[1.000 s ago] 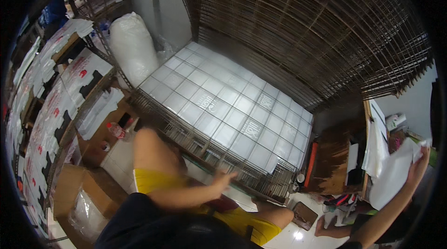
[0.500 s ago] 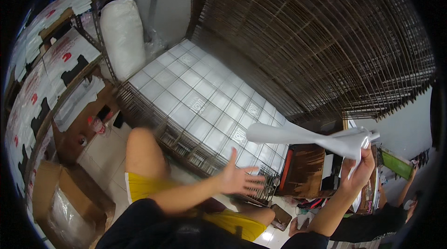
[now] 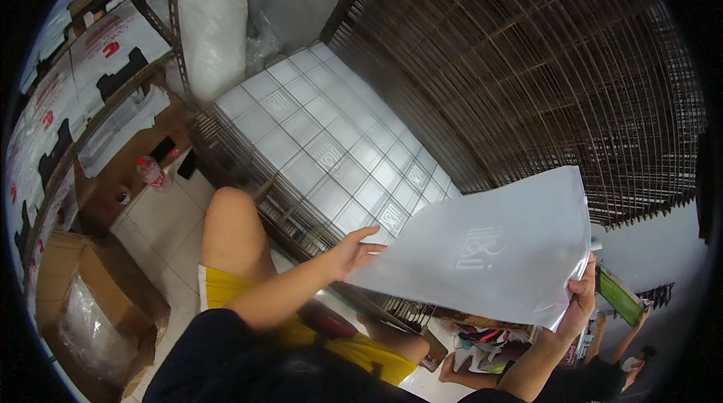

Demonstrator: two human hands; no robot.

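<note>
My right hand [image 3: 578, 296] is closed on the right edge of a frosted, see-through plastic bag [image 3: 520, 233] with a white printed mark in its middle. The bag is spread out in the air, its far corner raised and its left end sloping down. At that left end is my left hand [image 3: 352, 254], thumb and fingers apart, the fingertips at the bag's edge; whether they touch it is hard to see. Beyond, a wire drying rack [image 3: 301, 120] carries a flat layer of similar printed plastic under its grid of wires.
Raised wire racks [image 3: 512, 64] lean over the far right. On the left are stacked printed cartons [image 3: 113, 45], a tall white wrapped bundle [image 3: 213, 30], a bottle [image 3: 151, 173] and an open cardboard box [image 3: 143, 282]. Another person [image 3: 602, 373] works at lower right with a green frame [image 3: 621, 297].
The bag, folded narrow and hanging from my right hand before, is now spread wide. My left hand has moved slightly left and up, to the bag's left end.
</note>
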